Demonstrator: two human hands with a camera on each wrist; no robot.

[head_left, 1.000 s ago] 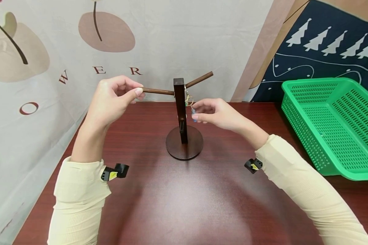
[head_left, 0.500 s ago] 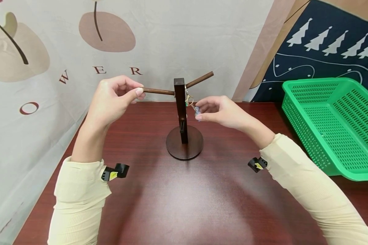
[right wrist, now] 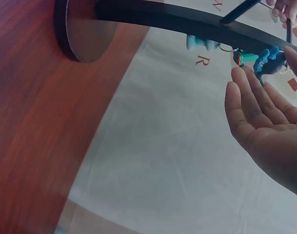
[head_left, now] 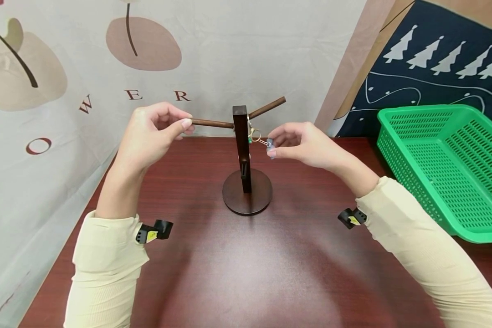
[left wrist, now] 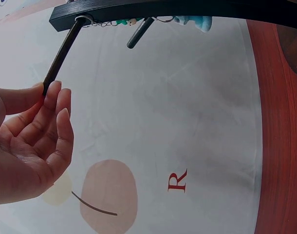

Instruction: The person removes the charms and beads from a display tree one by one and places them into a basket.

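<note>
4 dark red letters (head_left: 133,94), O, W, E and R, show on pale cloth (head_left: 238,54). We can't read the yellow wrist labels (head_left: 151,235). The green plastic basket (head_left: 467,168) is cut off. Our right hand (head_left: 311,146) pinches a little blue charm (right wrist: 270,62), partly hidden, just right of the upright dark wooden post (head_left: 241,146). Its shiny chain (head_left: 263,142) slants up and left. Our left hand (head_left: 153,130) pinches a thin brown wooden peg (head_left: 213,123) pointing left.

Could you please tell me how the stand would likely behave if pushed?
The stand is probably stiff, its post looking wooden. Pushed high, it might tip, being tall over its round base, though the left hand gripping a peg may steady it.
</note>
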